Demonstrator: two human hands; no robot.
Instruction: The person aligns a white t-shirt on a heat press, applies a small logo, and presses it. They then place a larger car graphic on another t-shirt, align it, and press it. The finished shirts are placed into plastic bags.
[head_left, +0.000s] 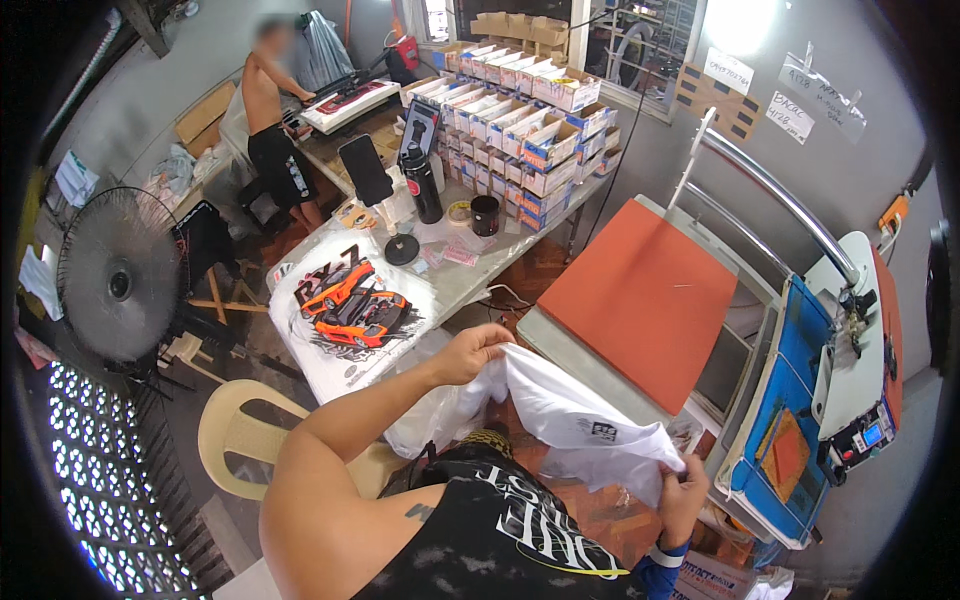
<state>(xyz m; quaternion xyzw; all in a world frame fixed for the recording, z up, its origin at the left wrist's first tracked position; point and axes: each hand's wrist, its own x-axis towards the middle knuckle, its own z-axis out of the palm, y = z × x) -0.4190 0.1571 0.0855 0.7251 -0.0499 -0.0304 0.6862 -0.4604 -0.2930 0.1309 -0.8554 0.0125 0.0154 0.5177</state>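
The white garment [565, 400] hangs stretched between my hands, before an orange pad [645, 295]: fingers of my left hand [468, 358] pinch one edge, those of my right hand [683, 495] another. On the counter [510, 240] stand a black mug [484, 220], a black bottle [421, 188] and stacked open-topped boxes [490, 120], contents unclear to me.

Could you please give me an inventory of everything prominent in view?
table: one, greyish, centre
held cloth: one, white, between hands
car-print cloth: at least one, white, on table
boxes: many, white and blue, table's back
bottle: one, black, on table
mug: one, black, right of bottle
pad: one, orange, right of table
fan: one, dark, far left
chair: one, cream, lower left
co-worker: one, black shorts, upper left
left hand: one, bare, gripping cloth
right hand: one, bare, gripping cloth
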